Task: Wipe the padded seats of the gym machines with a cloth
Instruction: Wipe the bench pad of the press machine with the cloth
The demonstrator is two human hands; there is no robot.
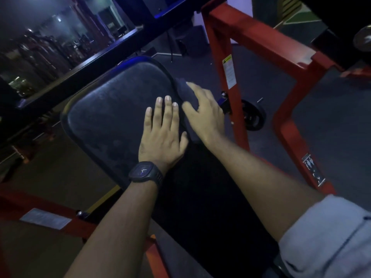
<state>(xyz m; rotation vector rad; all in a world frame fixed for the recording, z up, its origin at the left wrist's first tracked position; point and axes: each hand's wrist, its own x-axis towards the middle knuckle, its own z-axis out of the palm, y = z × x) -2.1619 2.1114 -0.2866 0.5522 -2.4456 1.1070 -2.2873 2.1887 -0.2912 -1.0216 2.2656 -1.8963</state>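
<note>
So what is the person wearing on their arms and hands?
The left hand and right hand wear no gloves. A black watch with a squarish face and dark strap is on the left wrist. The right arm has a light grey sleeve, rolled up.

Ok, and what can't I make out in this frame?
Cloth: head view, mostly hidden under the blurred right hand.
Warning label on the red frame: print too small.
Padded seat: near end lost in shadow.
Room at upper left: dark and blurred.
</note>
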